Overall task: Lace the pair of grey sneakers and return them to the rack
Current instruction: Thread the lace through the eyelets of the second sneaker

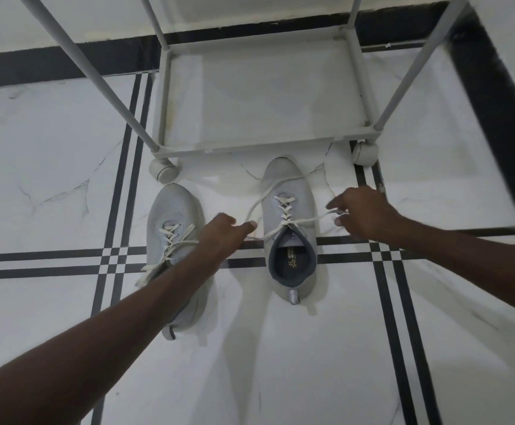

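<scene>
My left hand [225, 233] and right hand [362, 211] each pinch one lace [306, 221] end – the right sneaker [291, 228] lies between them (toe pointing away), so I pull sideways.

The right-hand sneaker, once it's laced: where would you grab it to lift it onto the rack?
Probably by the heel collar of the right-hand sneaker, coming from above and behind. Its opening faces up, the heel points toward the person, and that rim is clear, while the lace is stretched sideways between the left hand and right hand.
</scene>
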Motion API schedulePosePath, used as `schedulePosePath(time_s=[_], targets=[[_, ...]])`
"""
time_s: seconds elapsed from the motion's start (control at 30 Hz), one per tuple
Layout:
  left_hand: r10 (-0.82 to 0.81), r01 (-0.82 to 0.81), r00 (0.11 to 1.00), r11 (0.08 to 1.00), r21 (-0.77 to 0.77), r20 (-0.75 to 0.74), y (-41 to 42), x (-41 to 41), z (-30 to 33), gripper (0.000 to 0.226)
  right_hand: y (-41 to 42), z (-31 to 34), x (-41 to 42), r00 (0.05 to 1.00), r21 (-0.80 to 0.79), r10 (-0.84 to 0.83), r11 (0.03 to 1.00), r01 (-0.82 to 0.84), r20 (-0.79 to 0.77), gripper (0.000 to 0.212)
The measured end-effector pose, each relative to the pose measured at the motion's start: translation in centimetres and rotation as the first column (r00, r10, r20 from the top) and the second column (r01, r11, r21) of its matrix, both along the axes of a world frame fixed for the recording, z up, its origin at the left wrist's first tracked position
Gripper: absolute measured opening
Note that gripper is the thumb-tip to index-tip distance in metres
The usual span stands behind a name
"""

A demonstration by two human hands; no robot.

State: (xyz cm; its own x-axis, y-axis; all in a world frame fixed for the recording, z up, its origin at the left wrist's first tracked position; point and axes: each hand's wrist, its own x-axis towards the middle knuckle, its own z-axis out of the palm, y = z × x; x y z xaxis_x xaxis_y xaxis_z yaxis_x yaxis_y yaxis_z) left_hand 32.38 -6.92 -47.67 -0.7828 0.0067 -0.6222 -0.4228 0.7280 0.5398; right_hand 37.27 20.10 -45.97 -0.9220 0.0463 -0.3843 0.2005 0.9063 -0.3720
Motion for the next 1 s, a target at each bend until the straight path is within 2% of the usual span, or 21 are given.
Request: schedulePosePath(time_s=[0.03, 0.07, 0.1, 0.13, 0.2, 0.27, 0.37, 0.47, 0.53, 0.67, 0.83, 0.93, 1.0], targets=[[-0.129, 0.114, 0.983, 0.987, -0.114, -0.131, 0.4, -0.1, 0.1, 0.061, -0.6, -0.1, 0.0, 1.0, -0.017, 0.014, 1.0, -0.014, -0.024, 0.037], [-0.245, 0.203, 0.928, 0.964, -0.171, -0.282, 0.9, -0.3, 0.5, 0.061, -1.4, -0.1, -0.1, 0.998, -0.033, 0.037, 0.999, -0.039, -0.053, 0.039], [-0.334, 0.29, 0.862, 0.942, -0.167, -0.382, 1.5, -0.4, 1.0, 0.054, -2.1, 0.1, -0.2, 0.995, -0.043, 0.065, 0.997, -0.068, -0.079, 0.038], [-0.398, 0.378, 0.822, 0.916, -0.132, -0.407, 2.3, -0.5, 1.5, 0.043, -2.8, 0.1, -0.2, 0.992, -0.059, 0.083, 0.994, -0.089, -0.095, 0.036], [-0.509, 0.513, 0.806, 0.855, -0.074, -0.302, 3.9, -0.7, 2.2, 0.026, -3.9, 0.0, 0.0, 0.991, -0.126, 0.095, 0.986, -0.108, -0.099, 0.032], [-0.585, 0.578, 0.785, 0.81, -0.099, -0.205, 5.0, -1.2, 2.2, 0.024, -5.0, 0.0, 0.4, 0.99, -0.14, 0.107, 0.983, -0.119, -0.093, 0.026], [-0.614, 0.6, 0.772, 0.789, -0.13, -0.164, 5.5, -2.3, 1.9, 0.028, -5.2, -0.4, 0.2, 0.992, -0.159, 0.033, 0.986, -0.053, -0.123, 0.019], [-0.561, 0.564, 0.816, 0.826, -0.021, -0.144, 5.2, -2.5, 1.7, 0.025, -4.9, -0.6, -0.2, 0.993, -0.201, -0.008, 0.979, -0.015, -0.115, 0.012], [-0.563, 0.571, 0.813, 0.821, 0.015, -0.147, 5.0, -2.5, 1.7, 0.021, -4.9, -0.7, -0.2, 0.994, -0.202, -0.001, 0.979, -0.022, -0.112, 0.01], [-0.652, 0.654, 0.706, 0.75, -0.1, -0.275, 4.6, -2.3, 1.2, 0.016, -4.8, -1.0, 0.1, 0.986, -0.147, 0.059, 0.986, -0.082, -0.157, 0.013], [-0.705, 0.698, 0.534, 0.679, -0.228, -0.467, 3.8, -0.6, 0.2, 0.018, -4.9, -1.7, 0.4, 0.932, 0.041, 0.29, 0.957, -0.288, -0.218, 0.016], [-0.755, 0.704, 0.442, 0.626, -0.334, -0.484, 3.2, -0.3, -0.1, 0.02, -4.6, -1.6, 0.7, 0.901, 0.135, 0.39, 0.919, -0.37, -0.19, 0.023], [-0.783, 0.693, 0.416, 0.602, -0.397, -0.463, 2.5, -0.2, -0.4, 0.023, -4.1, -1.5, 1.0, 0.892, 0.143, 0.416, 0.907, -0.395, -0.176, 0.032]])
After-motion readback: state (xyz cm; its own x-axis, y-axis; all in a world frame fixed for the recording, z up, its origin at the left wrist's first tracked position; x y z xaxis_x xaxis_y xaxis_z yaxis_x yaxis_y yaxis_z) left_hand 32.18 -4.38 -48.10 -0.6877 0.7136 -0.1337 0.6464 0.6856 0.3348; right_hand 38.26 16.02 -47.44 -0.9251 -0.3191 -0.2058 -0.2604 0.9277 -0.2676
